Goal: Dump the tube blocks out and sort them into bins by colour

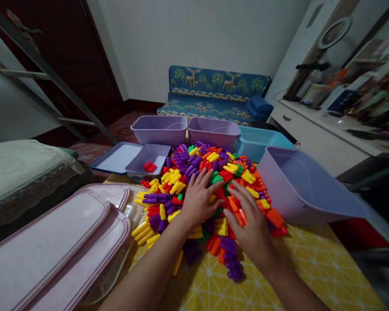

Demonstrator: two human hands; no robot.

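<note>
A heap of plastic bullet-shaped building blocks [188, 160] in purple, yellow, red, orange and green covers the middle of the table. My left hand [200, 196] lies over the centre of the heap, fingers spread and touching the blocks. To its right, my right hand [251, 220] is above the heap with its fingers apart. Orange blocks [235, 205] show between its thumb and fingers, not gripped. At the near edge lies a purple block [233, 261]. A red block [150, 167] sits inside the small grey-purple box [136, 172] at the left.
Behind the heap stand two purple bins [158, 129] [213, 131] and a blue bin [262, 142]. A larger purple bin [291, 198] is at the right. Pink lids [52, 242] are stacked at the left, near a white-and-blue lid [116, 156]. A yellow patterned cloth [304, 268] covers the table.
</note>
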